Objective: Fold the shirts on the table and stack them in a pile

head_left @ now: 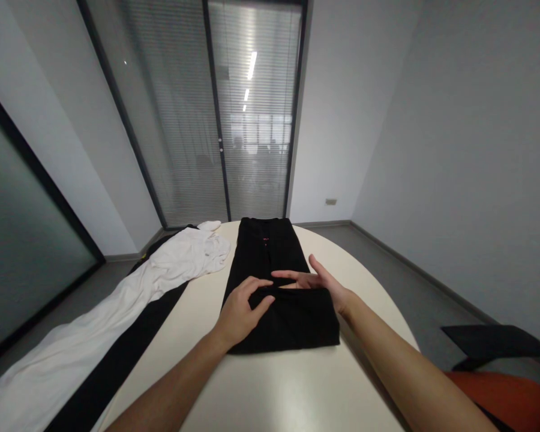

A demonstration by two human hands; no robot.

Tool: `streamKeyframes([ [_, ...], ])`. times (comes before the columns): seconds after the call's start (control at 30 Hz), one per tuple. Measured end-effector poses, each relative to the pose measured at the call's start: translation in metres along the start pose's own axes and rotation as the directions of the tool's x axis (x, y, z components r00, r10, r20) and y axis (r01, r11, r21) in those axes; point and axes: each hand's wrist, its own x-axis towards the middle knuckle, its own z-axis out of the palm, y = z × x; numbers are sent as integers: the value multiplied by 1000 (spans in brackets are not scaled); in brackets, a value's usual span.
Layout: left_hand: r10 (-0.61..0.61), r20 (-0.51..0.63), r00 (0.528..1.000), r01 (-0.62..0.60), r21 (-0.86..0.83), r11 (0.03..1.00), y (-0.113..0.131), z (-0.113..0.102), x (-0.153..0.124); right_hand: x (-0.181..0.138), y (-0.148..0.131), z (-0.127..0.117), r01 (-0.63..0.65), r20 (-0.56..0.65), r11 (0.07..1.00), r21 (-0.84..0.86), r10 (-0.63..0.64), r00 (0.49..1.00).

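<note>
A black garment [270, 252], with a small pink mark near its far end, lies lengthwise on the table; I cannot tell its exact kind. Its near end is folded over into a flap [303, 318]. At the left of the flap's upper edge, my left hand [243, 309] holds the cloth, thumb in front and fingers behind. My right hand [321, 285] is open, its fingers stretched behind the flap and its thumb raised. The right palm is beside the flap's right corner. Part of the right fingers is hidden by the cloth.
The round-edged cream table [360, 270] carries a white garment [162, 267] along its left side, lying over black cloth [148, 324]. A chair with an orange seat [504, 399] stands at the right. Beyond the table is a glass partition [256, 168] with blinds.
</note>
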Motion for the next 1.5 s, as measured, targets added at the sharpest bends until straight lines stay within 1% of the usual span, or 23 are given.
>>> streamKeyframes([
  [0.13, 0, -12, 1000, -1, -43, 999, -3, 1, 1, -4, 2, 1, 57, 61, 992, -108, -51, 997],
  [0.2, -13, -31, 999, 12, -51, 999, -5, 1, 1, -6, 1, -1, 66, 102, 988, -143, -51, 993],
  [0.27, -32, -49, 998, 30, -45, 999, -7, 1, 2, -9, 0, -4, 69, 119, 983, -171, -49, 992],
  [0.4, -56, -54, 997, 54, -45, 998, -10, 1, 3, -13, -5, -15, 44, 95, 971, -235, -22, 995],
  [0.53, -55, -44, 997, 53, -65, 997, -12, 3, 3, -10, -7, -19, -27, 8, 937, -347, 32, 999],
  [0.6, -59, -27, 998, 57, -79, 995, -11, 4, 2, -4, -5, -17, -64, -46, 907, -416, 50, 998],
  [0.67, -66, -3, 998, 66, -94, 993, -10, 5, 2, 2, -1, -13, -72, -75, 876, -478, 41, 996],
  [0.77, -74, 18, 997, 76, -100, 992, -8, 5, 3, 9, 2, -6, -40, -101, 827, -561, -21, 995],
  [0.87, -70, 7, 997, 71, -96, 993, -7, 5, 3, 9, 1, 2, -5, -114, 748, -663, -95, 989],
  [0.93, -66, 3, 998, 66, -95, 993, -8, 6, 2, 8, 0, 8, 6, -90, 693, -721, -102, 991],
  [1.0, -67, 3, 998, 67, -94, 993, -8, 6, 2, 9, 2, 14, -2, -92, 639, -769, -108, 990],
  [1.1, -74, 7, 997, 74, -96, 993, -8, 7, 2, 14, 9, 22, -15, -149, 571, -821, -188, 971],
  [1.17, -88, 6, 996, 88, -104, 991, -7, 6, 3, 17, 14, 25, -7, -166, 543, -840, -244, 955],
  [1.23, -112, 0, 994, 111, -110, 988, -6, 4, 3, 19, 18, 26, 13, -164, 540, -842, -278, 946],
  [1.33, -142, -3, 990, 141, -129, 982, -4, 1, 4, 21, 20, 25, 42, -149, 586, -809, -274, 950],
  [1.5, -105, 30, 994, 108, -184, 977, -3, 1, 5, 25, 23, 26, 59, -125, 637, -769, -240, 963],
])
